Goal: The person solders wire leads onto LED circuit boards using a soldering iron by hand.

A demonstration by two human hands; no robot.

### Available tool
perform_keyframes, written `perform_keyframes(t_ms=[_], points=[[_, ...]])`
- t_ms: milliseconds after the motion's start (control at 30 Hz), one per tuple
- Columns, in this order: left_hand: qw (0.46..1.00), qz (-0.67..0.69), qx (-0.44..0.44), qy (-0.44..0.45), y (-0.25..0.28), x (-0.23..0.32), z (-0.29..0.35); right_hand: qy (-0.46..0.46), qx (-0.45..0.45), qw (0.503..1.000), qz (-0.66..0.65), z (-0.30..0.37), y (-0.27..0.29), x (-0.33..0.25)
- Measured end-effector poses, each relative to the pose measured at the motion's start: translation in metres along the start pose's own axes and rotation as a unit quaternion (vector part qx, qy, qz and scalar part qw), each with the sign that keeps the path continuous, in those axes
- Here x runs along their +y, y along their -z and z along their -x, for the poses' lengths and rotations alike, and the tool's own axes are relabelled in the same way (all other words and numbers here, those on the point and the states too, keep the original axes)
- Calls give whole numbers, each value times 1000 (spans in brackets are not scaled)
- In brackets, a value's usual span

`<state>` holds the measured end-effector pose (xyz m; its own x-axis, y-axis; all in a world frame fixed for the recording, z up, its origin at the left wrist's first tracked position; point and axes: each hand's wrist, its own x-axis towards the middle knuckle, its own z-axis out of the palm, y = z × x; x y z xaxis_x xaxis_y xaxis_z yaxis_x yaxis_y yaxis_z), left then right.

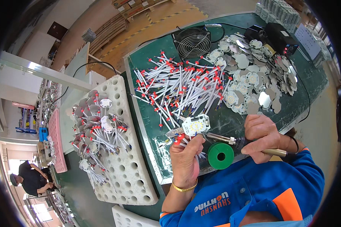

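My left hand [185, 155] is closed near the table's front edge, its thumb and fingers pinching a white LED circuit board [196, 126] and short white cables with red parts [180, 139]. Wrapped round a soldering iron [225, 139], my right hand [263, 134] points its metal tip leftward at the board's lower edge. Whether the tip touches the board I cannot tell. A green solder spool [212, 160] sits just under the iron, between my hands. Beyond them lie a heap of white cables with red collars [182, 83] and a pile of LED boards [240, 90].
A black fan [194, 46] stands at the green table's far edge. Right of it sits a black powered box [280, 39] with trailing cords. To the left, a white perforated foam board [136, 185] carries wired boards [98, 128]. Another person [28, 178] is at far left.
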<state>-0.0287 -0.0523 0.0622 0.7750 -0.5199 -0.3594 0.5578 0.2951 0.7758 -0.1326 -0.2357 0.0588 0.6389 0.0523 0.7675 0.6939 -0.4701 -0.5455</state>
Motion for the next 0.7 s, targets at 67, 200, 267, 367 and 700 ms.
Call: perform_keyframes(t_ms=[67, 200, 267, 367, 700], points=[[1000, 2, -8, 1, 1, -2, -2, 38, -38, 998, 45, -2, 2, -1], [1000, 10, 10, 10, 0, -4, -6, 53, -68, 993, 80, 1, 1, 1], [997, 70, -22, 15, 5, -8, -8, 24, -23, 999, 24, 2, 0, 3], [997, 65, -43, 12, 6, -10, -9, 18, 20, 999, -38, -1, 2, 0], [995, -56, -70, 31, 3, -16, -10, -79, 75, 978, 180, -29, -17, 18]])
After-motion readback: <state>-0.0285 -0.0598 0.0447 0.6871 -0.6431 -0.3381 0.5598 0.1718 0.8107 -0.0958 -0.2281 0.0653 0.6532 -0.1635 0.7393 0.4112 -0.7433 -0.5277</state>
